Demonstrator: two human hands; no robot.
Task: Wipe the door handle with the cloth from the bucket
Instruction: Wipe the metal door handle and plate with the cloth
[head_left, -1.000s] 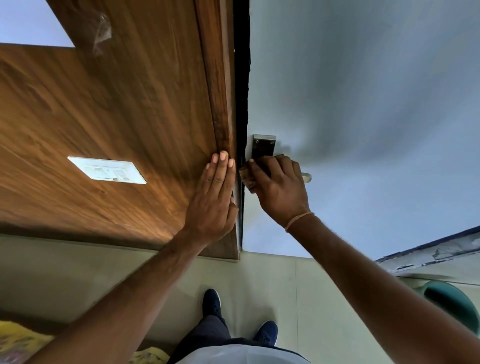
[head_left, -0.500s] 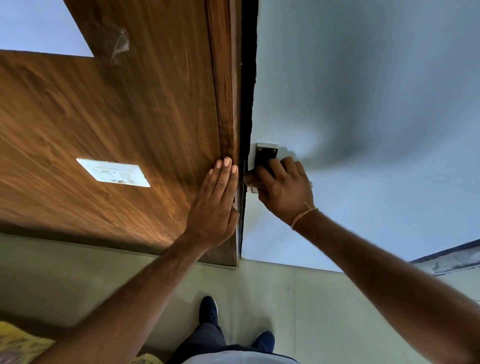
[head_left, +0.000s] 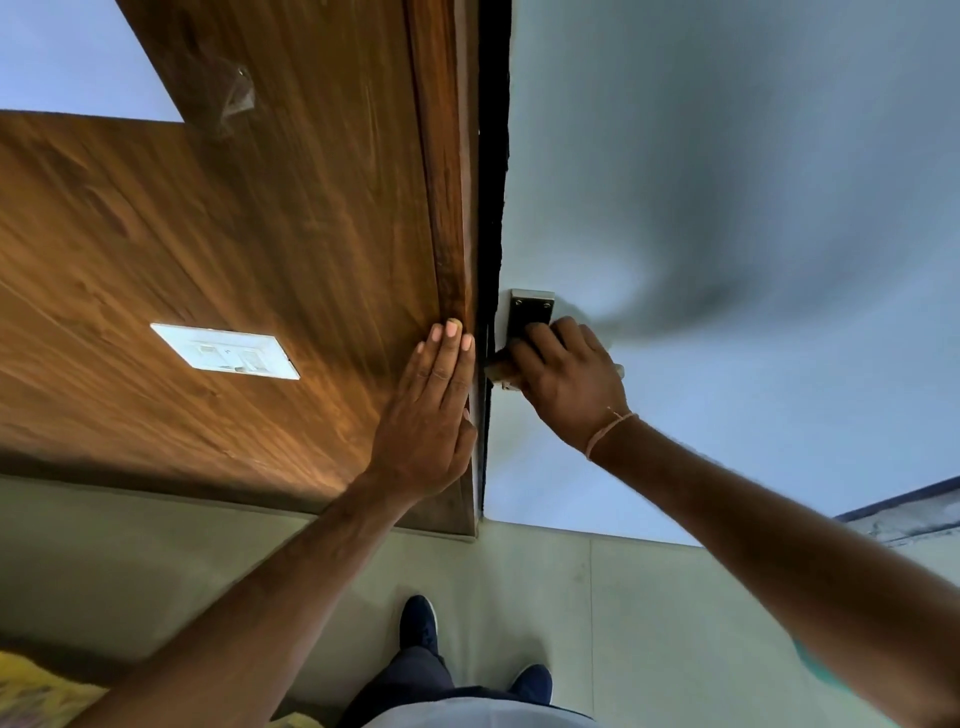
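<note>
At the bottom centre of the frame, two dark blue shoes (head_left: 422, 623) stand on the pale floor (head_left: 530, 571), with dark trousers above them. In the lower left corner lies a patch of yellow fabric (head_left: 31, 691), its shape unclear.

Both bare forearms reach up from the lower corners toward the middle of the frame. The left hand (head_left: 428, 415) lies flat on the brown wooden panel (head_left: 234, 234), palm down, its fingers (head_left: 447, 348) straight and held together, the tips just beside the dark gap along the door's edge. A white switch plate (head_left: 226, 352) sits on the same wood, well to the left of that hand.

The right hand (head_left: 566, 384), with a thin thread band (head_left: 608, 431) round the wrist, is curled over the door handle (head_left: 501, 370) at mid-frame, fingers closed down on it. A small brownish bit shows at the left end of the grip; whether it is the cloth or the handle's end cannot be told, and the cloth itself is not clearly seen. Just above the knuckles the metal backplate (head_left: 530, 309) is fixed to the pale grey door (head_left: 727, 208), which fills the right and upper right of the frame.

At the far right edge a dark-edged ledge (head_left: 904, 512) shows.
</note>
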